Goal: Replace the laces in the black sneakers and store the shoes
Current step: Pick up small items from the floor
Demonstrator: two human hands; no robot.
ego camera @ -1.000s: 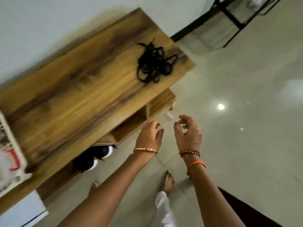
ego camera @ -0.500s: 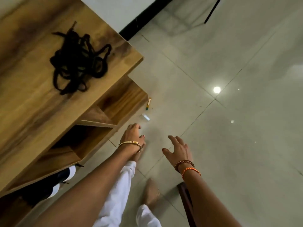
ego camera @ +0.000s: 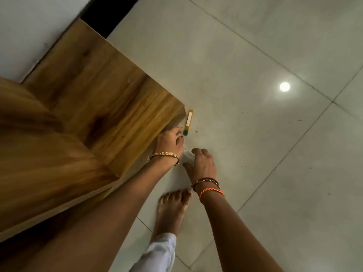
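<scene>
Both my hands are low at frame centre by the cabinet [ego camera: 110,107] corner. My left hand [ego camera: 169,143] is nearer the orange tube [ego camera: 188,122], which runs up-right from my fingertips; my right hand [ego camera: 202,165] covers a clear packet [ego camera: 187,157] w/ curled fingers, grip can't tell. Sneakers and laces are out of frame.

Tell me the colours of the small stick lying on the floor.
The stick, head view: orange top, white middle, teal bottom end.

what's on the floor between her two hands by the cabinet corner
In the head view, a small clear plastic wrapper lies on the floor tile between the left hand and right hand; both hands reach it, but the grip is blurred.
</scene>
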